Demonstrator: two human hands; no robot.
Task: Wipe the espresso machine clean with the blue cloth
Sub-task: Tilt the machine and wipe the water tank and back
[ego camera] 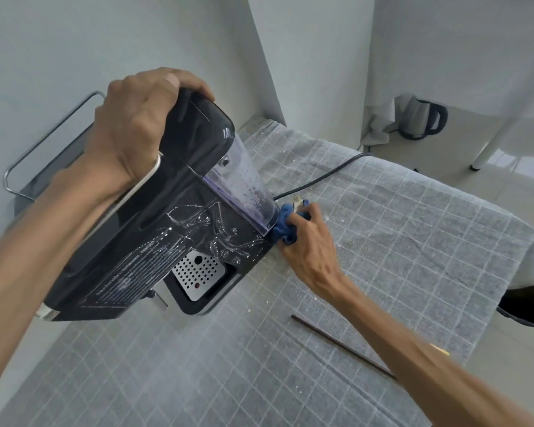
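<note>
L hand [130, 124] clamping top of espresso machine [154, 217] on the checked table [383, 241], prob. steadying it vs wipe push. R hand [309, 241] gripping bunched blue cloth [282, 229], pressing at machine's rear base corner by water tank [244, 186].

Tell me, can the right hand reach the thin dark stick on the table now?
Probably yes, but not freely: the thin dark stick lies uncovered under the forearm, yet the right hand grips the blue cloth.

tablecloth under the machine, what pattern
Grey tablecloth with a white grid of thin lines, seen clearly in the head view.
</note>
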